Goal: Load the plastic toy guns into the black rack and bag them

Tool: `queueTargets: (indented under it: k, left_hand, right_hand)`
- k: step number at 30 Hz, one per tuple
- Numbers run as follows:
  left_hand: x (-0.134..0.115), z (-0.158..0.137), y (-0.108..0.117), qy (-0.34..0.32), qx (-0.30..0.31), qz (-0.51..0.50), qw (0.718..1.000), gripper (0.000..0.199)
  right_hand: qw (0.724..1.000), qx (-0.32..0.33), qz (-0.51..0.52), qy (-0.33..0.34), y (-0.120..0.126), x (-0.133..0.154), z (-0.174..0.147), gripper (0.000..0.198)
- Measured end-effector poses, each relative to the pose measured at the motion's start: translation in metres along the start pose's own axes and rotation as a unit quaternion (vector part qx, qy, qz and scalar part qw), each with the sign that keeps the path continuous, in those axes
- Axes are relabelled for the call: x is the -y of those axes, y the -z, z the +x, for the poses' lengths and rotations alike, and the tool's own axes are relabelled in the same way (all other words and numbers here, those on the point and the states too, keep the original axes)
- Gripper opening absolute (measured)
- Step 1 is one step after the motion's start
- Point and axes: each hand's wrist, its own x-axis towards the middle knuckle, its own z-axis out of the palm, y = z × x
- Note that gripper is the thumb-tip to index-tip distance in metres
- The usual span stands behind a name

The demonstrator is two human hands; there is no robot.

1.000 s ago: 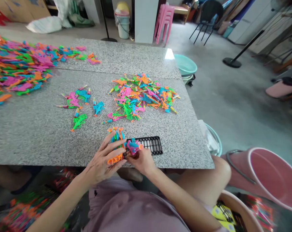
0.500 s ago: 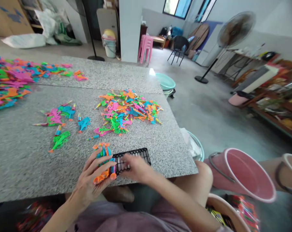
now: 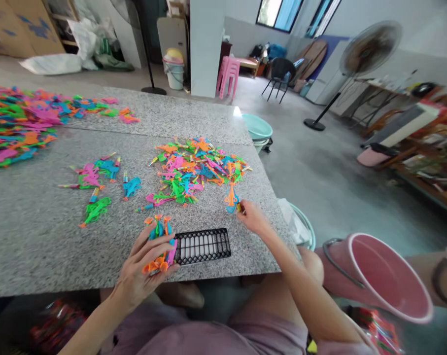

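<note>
Rack (image 3: 203,245) lies flat; left hand (image 3: 144,259) clasps bunched toys (image 3: 158,265) at one end, right hand (image 3: 253,218) pinches orange-and-blue toy (image 3: 230,197). Advised: gentle, even left-hand pressure, keeping rows aligned.

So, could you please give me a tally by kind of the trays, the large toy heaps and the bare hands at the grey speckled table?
Black plastic grid tray: 1
Large multicoloured heaps of plastic toys: 2 (left heap, right heap)
Bare hands: 2 (left hand, right hand)
Total: 5
</note>
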Motion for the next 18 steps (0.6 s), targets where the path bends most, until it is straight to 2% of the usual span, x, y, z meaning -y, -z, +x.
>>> queueTargets:
  k: [3, 7, 10, 13, 18]
  left_hand:
    - [-0.002, -0.001, 0.002, 0.021, 0.009, -0.008, 1.000, 0.018]
    - [-0.004, 0.001, 0.005, 0.030, 0.029, -0.012, 0.999, 0.020]
    - [-0.003, 0.001, 0.006, 0.019, 0.035, -0.004, 0.999, 0.021]
    - [-0.003, 0.000, 0.006, 0.015, 0.035, 0.000, 0.999, 0.021]
    - [-0.006, 0.003, 0.005, 0.008, 0.026, -0.008, 1.000, 0.022]
  right_hand:
    - [0.981, 0.054, 0.177, 0.060, -0.034, 0.032, -0.027, 0.015]
    - [0.953, 0.033, 0.262, 0.146, -0.077, 0.088, -0.032, 0.015]
    - [0.964, 0.044, 0.195, 0.175, -0.087, 0.115, -0.024, 0.017]
    - [0.979, 0.077, 0.071, 0.174, -0.080, 0.126, -0.020, 0.024]
    - [0.972, 0.104, -0.047, 0.207, -0.070, 0.140, -0.016, 0.036]
